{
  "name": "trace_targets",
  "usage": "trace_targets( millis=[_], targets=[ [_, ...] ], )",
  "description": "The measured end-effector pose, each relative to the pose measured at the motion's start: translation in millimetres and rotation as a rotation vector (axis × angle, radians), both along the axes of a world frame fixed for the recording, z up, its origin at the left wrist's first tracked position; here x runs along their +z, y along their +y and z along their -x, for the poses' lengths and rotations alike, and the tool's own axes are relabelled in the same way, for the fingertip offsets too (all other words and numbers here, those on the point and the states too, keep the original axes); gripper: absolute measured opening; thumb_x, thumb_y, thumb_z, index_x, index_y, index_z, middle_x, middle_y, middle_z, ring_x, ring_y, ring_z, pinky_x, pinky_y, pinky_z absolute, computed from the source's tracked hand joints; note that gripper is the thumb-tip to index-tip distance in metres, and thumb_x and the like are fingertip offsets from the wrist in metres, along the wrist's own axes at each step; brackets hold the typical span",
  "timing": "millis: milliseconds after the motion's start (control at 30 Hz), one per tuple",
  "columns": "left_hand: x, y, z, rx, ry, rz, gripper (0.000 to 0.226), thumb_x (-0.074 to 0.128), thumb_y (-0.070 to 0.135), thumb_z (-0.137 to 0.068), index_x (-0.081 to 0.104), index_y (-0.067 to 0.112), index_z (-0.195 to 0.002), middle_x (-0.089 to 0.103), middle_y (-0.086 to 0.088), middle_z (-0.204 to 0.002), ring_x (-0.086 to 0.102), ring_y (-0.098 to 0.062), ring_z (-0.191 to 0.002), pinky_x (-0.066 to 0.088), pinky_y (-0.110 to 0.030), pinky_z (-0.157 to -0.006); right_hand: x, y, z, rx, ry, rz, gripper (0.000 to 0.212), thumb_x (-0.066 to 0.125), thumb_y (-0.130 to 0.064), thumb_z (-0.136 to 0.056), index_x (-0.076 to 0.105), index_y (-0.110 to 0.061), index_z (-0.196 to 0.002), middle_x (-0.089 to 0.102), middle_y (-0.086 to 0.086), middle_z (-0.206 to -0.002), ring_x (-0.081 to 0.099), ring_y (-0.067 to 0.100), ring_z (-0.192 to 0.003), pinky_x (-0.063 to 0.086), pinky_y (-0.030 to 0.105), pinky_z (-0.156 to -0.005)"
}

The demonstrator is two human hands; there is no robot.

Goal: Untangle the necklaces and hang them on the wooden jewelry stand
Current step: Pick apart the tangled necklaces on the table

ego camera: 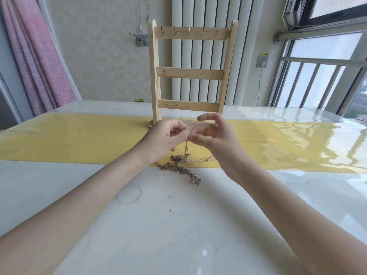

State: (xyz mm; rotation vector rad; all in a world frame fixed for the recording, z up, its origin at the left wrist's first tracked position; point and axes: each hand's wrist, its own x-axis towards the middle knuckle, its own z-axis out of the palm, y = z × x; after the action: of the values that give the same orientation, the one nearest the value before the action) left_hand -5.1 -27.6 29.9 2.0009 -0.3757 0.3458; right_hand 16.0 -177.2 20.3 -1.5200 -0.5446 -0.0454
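- Necklaces (179, 167): a tangled cluster of chains lies on the table (139, 225), straddling the near edge of the yellow runner (79, 139). A darker, chunkier chain trails from the cluster toward the viewer and ends in a small clump on the white surface.
- Fine chain (187, 148): thin pale strands rise from the cluster up to the point where both hands meet. A further pale strand runs off to the right across the runner.
- Left hand (168, 137): fingers curled, thumb and forefinger pinching the raised strands at their top. The lower fingers are tucked under the palm.
- Right hand (213, 135): thumb and one finger pinch the same strands, right against the left-hand pinch. The remaining fingers are spread and arched upward, clear of the chain.
- Wooden jewelry stand (190, 74): upright on the runner directly behind the hands, with three crossbars carrying small hooks. No chain hangs on any hook.
- Surroundings: a white ribbed radiator (198, 12) behind the stand, a pink curtain (35, 56) at left, windows (321, 76) at right.
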Motion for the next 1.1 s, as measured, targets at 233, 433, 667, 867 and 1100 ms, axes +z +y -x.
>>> trace_targets(
  millis=[233,433,667,867,1100],
  targets=[
    [-7.4,0.3,-1.6,0.015,-0.048,-0.154,0.021,0.055,0.013,-0.092,0.055,0.025,-0.075,0.052,0.011,-0.066,0.046,0.002,-0.052,0.039,-0.014,-0.054,0.5,-1.7,-3.4,0.13,0.182,-0.04,0.032,0.059,0.012,-0.082,0.046,-0.013,-0.098,0.057,0.0,-0.073,0.053,0.005,-0.057,0.037,0.022,-0.06],
    [-8.1,-3.2,-1.4,-0.049,0.1,-0.223,0.018,0.052,0.014,-0.094,0.054,0.02,-0.077,0.052,0.01,-0.065,0.05,0.0,-0.046,0.041,-0.016,-0.054,7.6,-9.3,-5.0,0.107,0.131,0.141,0.038,0.052,0.016,-0.078,0.046,-0.016,-0.097,0.055,0.0,-0.067,0.048,0.01,-0.061,0.036,0.024,-0.061],
    [-7.5,-5.1,4.9,0.033,-0.052,-0.663,0.011,0.055,0.016,-0.089,0.05,0.016,-0.08,0.044,0.014,-0.062,0.044,-0.005,-0.058,0.033,-0.018,-0.052,7.5,-8.9,-3.9,0.056,-0.189,0.536,0.038,0.058,0.009,-0.074,0.04,-0.016,-0.098,0.055,-0.004,-0.07,0.04,0.019,-0.068,0.037,0.026,-0.062],
    [-14.9,-5.6,3.3,0.175,-0.354,-0.477,0.02,0.071,0.008,-0.07,0.053,0.017,-0.071,0.048,0.014,-0.065,0.05,0.005,-0.061,0.035,-0.01,-0.059,4.6,-3.7,-3.7,-0.02,-0.357,0.458,0.034,0.059,0.007,-0.075,0.038,-0.01,-0.095,0.054,-0.003,-0.069,0.044,0.006,-0.057,0.039,0.02,-0.058],
    [-14.6,-9.0,3.0,0.109,-0.459,-0.356,0.026,0.064,0.002,-0.067,0.044,0.015,-0.077,0.042,0.014,-0.06,0.042,-0.004,-0.059,0.033,-0.019,-0.053,6.5,-9.0,-5.8,0.079,-0.072,0.286,0.028,0.053,0.009,-0.082,0.043,-0.013,-0.095,0.054,-0.004,-0.069,0.044,0.013,-0.063,0.033,0.034,-0.062]
  ],
)
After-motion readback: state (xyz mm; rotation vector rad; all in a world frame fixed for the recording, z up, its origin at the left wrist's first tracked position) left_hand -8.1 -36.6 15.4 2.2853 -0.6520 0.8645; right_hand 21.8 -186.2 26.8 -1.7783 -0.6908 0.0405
